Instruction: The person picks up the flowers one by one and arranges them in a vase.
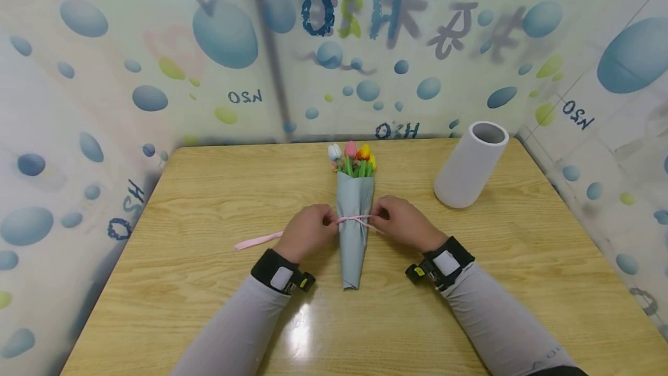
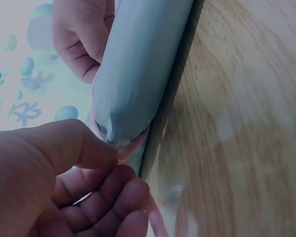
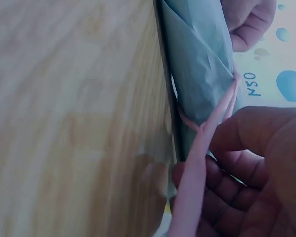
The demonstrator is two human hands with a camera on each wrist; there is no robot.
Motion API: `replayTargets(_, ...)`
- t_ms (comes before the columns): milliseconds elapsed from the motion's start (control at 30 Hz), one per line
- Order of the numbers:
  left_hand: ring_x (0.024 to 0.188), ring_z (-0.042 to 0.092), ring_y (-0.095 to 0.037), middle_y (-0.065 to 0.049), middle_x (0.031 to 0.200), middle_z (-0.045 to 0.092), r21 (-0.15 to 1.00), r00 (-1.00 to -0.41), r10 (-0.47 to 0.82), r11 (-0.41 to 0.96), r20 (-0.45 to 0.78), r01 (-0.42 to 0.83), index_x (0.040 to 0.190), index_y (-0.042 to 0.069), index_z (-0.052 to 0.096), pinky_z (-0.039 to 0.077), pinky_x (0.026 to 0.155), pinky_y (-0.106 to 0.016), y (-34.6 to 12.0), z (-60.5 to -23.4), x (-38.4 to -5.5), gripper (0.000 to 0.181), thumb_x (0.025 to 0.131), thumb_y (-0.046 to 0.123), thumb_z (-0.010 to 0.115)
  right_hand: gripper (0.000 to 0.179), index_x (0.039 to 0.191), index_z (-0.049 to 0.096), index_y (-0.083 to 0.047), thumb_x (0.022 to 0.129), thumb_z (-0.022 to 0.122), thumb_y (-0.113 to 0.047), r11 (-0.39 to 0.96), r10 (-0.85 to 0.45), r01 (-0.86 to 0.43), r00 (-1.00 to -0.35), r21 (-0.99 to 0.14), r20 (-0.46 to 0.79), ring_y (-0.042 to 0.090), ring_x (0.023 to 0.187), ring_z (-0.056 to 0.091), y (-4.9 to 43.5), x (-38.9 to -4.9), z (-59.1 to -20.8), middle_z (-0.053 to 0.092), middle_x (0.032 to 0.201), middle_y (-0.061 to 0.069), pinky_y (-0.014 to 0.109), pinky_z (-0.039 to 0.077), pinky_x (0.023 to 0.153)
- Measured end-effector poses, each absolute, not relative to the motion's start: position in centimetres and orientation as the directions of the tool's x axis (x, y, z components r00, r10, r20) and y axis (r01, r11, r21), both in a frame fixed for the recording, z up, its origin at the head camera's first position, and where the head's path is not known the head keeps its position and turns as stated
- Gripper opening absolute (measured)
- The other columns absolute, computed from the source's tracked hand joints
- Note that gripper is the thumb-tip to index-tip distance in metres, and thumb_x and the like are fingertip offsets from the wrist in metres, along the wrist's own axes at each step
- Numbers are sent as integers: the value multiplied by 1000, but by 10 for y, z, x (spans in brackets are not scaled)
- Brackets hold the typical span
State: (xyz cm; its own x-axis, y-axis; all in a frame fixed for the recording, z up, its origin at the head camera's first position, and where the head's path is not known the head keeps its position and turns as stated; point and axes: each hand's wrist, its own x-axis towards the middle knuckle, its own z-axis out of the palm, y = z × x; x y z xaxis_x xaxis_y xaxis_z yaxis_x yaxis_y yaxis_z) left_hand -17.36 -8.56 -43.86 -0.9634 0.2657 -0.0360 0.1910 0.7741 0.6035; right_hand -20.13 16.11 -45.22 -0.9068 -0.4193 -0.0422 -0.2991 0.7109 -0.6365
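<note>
A bouquet of tulips (image 1: 351, 149), white, pink, orange and yellow, lies on the table in blue-grey wrapping paper (image 1: 353, 260). Round the middle of the wrap runs a pink ribbon (image 1: 354, 218), its strands crossing at the front. My left hand (image 1: 309, 230) pinches one side of the ribbon between thumb and fingers, and a loose tail lies out to the left. On the other side my right hand (image 1: 406, 223) pinches the opposite strand close to the paper. In the right wrist view the ribbon (image 3: 197, 163) passes in front of the right fingers.
A white vase (image 1: 469, 167) stands at the back right of the wooden table (image 1: 209, 190). Behind and beside the table are walls (image 1: 334, 91) covered with printed blue and green spots and letters. Each wrist wears a black strap with a small camera.
</note>
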Motion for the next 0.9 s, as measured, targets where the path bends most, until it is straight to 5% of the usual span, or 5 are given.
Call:
replayTargets(433, 69, 54, -13, 2, 78, 62, 617, -959, 282, 758, -17, 212, 86, 14, 67, 45, 63, -27, -84, -439, -174, 12, 95, 18, 72, 6, 100, 69, -13, 99, 71, -19, 641, -471, -365, -882, -675, 30, 13, 90, 62, 157, -199, -452, 66, 98, 0, 31, 54, 79)
replayTargets(900, 99, 70, -21, -7, 104, 73, 669, -917, 375, 648, 135, 364, 109, 8, 69, 59, 87, -38, -72, -443, -175, 11, 98, 9, 71, 3, 103, 70, -12, 101, 68, -14, 534, -531, -431, -840, -727, 108, 13, 94, 62, 145, -189, -449, 68, 102, -2, 30, 55, 81)
